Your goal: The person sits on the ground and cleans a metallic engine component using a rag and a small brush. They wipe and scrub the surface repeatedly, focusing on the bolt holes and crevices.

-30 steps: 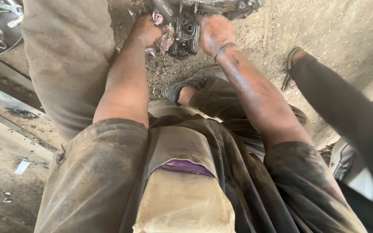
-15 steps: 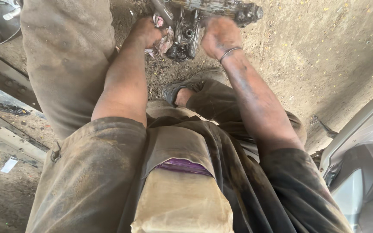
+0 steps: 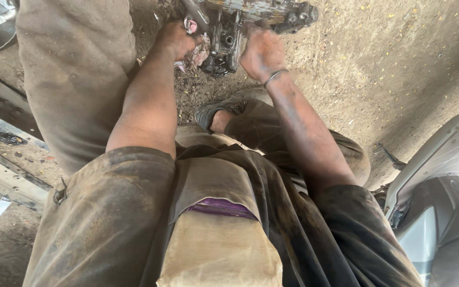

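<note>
Where frame cuts it, engine part (image 3: 240,26) under both hands.

The metal assembly (image 3: 251,26) is held between the fingers (image 3: 251,40) of both hands; a rag (image 3: 195,50) is pressed at its left, above the ground (image 3: 399,64).

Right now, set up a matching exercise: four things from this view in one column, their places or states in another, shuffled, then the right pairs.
Things:
1. left hand
2. right hand
3. metal bangle
4. grey panel

Places or states:
A. at the lower right edge of the view
B. ringing the wrist
C. holding a pinkish rag against the greasy engine part
D. gripping the engine part from the right side

Pairs: 1-C, 2-D, 3-B, 4-A
</note>
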